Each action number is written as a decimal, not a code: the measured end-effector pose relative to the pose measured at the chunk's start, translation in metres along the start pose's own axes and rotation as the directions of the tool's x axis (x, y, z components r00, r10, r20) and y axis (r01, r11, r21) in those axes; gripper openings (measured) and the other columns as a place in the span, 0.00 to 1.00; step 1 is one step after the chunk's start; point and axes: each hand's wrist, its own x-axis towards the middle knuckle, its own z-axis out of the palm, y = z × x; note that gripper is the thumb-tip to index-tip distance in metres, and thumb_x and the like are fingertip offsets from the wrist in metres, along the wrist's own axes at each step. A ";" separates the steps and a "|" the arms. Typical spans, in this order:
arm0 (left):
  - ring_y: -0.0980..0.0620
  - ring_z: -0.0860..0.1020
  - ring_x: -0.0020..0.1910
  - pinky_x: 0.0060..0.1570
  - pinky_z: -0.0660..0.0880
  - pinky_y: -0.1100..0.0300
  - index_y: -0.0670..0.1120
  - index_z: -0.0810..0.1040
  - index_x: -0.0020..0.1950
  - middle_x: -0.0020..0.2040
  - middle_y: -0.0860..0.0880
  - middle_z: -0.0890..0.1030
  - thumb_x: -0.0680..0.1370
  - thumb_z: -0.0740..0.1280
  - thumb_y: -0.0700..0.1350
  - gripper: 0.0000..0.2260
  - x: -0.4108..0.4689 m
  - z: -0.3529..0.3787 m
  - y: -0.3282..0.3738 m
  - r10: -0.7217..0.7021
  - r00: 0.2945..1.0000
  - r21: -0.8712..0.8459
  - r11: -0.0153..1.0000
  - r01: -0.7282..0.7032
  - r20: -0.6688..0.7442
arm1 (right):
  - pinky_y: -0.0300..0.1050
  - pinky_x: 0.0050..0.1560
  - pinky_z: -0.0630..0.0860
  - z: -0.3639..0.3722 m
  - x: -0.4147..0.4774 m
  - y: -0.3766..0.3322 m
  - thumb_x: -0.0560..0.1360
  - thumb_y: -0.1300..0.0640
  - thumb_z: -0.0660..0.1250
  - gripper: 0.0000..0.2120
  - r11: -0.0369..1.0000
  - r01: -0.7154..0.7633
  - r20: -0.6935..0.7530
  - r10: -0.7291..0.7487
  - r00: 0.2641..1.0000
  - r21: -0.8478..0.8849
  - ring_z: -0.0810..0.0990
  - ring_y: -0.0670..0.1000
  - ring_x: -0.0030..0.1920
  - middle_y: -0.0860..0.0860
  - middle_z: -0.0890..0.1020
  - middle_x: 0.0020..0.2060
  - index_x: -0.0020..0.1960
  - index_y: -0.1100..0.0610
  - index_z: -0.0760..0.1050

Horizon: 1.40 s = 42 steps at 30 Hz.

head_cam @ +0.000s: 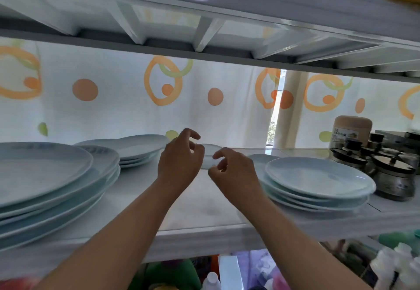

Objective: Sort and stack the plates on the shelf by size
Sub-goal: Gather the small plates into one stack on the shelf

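Small pale-blue ceramic dish (212, 156) sits at the back of the white shelf (204, 212), just beyond and between both hands, mostly hidden by them. Left hand (180, 161) has its fingers loosely curled and apart, holding nothing; right hand (234, 171) the same, thumb and forefinger narrowly apart near the dish rim. Contact can't be confirmed. Left of the left hand: tall stack of large pale-blue oval plates (52, 180), and behind it a lower stack of medium pale-blue plates (138, 148). Right of the right hand: stack of pale-blue round plates (318, 180), with dark metal lidded pots (386, 169) beyond it. Risks: the reach is deep between stacks, so a forearm could clip either front stack on withdrawal. The large stack looks unevenly seated and overhangs the shelf edge; a nudge could slide it off. A pinch on a glazed rim could slip.
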 end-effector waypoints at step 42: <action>0.49 0.76 0.48 0.45 0.67 0.60 0.49 0.74 0.57 0.44 0.52 0.77 0.75 0.62 0.45 0.10 0.055 0.030 -0.060 -0.118 0.992 0.043 0.992 0.116 0.047 | 0.44 0.44 0.69 0.091 0.104 0.027 0.75 0.58 0.61 0.11 0.713 0.346 0.285 -0.209 0.935 -0.610 0.80 0.58 0.51 0.57 0.82 0.50 0.54 0.62 0.73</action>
